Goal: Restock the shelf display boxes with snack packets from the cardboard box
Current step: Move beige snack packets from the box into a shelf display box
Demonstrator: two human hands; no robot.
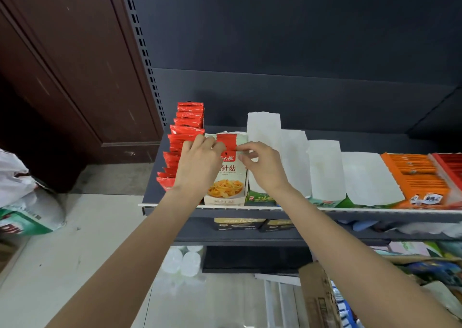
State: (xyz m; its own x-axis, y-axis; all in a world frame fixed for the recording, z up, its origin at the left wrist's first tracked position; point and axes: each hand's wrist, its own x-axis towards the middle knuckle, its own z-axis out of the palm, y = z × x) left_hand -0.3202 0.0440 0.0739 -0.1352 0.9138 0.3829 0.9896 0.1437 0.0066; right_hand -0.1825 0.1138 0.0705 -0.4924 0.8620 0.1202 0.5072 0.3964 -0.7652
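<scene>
Dark shelving point(287, 40) is backing a grey shelf point(375, 213) carrying six display boxes; the second one point(226, 177) is sitting beside red packets point(183, 140). Left hand point(197, 163) and right hand point(262, 167) are pinching its top edge.

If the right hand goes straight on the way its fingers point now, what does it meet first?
The right hand points left, so it would likely meet the left hand first, over the top of the mushroom display box both are touching. Depth between them is unclear.
</scene>
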